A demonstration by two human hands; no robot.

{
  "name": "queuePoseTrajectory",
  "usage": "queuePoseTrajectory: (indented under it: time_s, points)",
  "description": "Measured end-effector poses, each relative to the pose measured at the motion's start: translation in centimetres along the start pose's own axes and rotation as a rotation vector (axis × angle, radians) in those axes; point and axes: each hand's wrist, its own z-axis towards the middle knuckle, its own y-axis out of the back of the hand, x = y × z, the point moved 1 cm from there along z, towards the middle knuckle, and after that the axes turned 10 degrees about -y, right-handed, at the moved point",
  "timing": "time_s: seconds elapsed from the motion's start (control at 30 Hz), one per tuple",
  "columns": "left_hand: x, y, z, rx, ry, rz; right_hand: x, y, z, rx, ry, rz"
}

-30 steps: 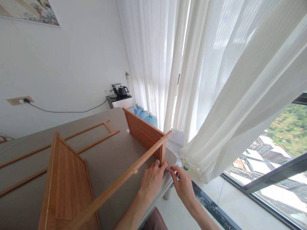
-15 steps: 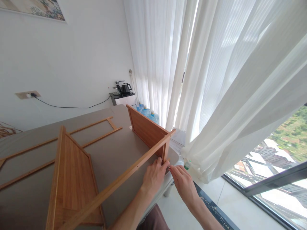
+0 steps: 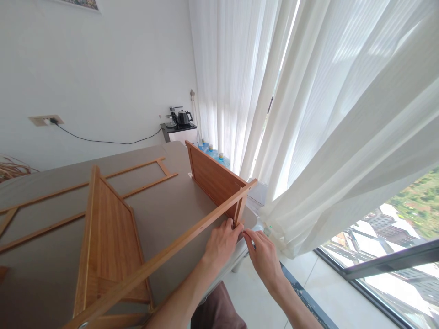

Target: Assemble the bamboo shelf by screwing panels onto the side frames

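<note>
My left hand (image 3: 222, 240) closes around the lower corner of a wooden side frame (image 3: 192, 232), where it meets an upright wooden shelf panel (image 3: 219, 176). Close beside it, my right hand (image 3: 263, 250) pinches thumb and fingertips together at that same corner. Whatever those fingertips hold is too small to make out. The frame's long rail runs down to the near left and crosses a second upright panel (image 3: 109, 233). Behind that panel a ladder-like wooden frame (image 3: 151, 186) lies flat on the table.
The brown-covered table (image 3: 171, 205) ends just beneath my hands. White curtains (image 3: 308, 137) hang to the right beside a window. A kettle (image 3: 185, 118) stands on a small cabinet in the far corner, with several blue water bottles (image 3: 221, 159) nearby.
The camera view has tilted slightly downward and to the left. Both hands stay at the same corner, with only a slight shift of the right fingers.
</note>
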Motion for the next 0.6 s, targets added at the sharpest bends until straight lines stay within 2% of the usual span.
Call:
queuePoseTrajectory:
  time_s: [0.3, 0.6]
  points:
    - [-0.06, 0.43, -0.06, -0.002, -0.002, -0.001, 0.28, 0.96, 0.98, 0.018, -0.156, 0.019]
    - [-0.14, 0.33, -0.05, -0.007, 0.003, -0.002, 0.40, 0.84, 1.04, 0.042, -0.168, 0.033]
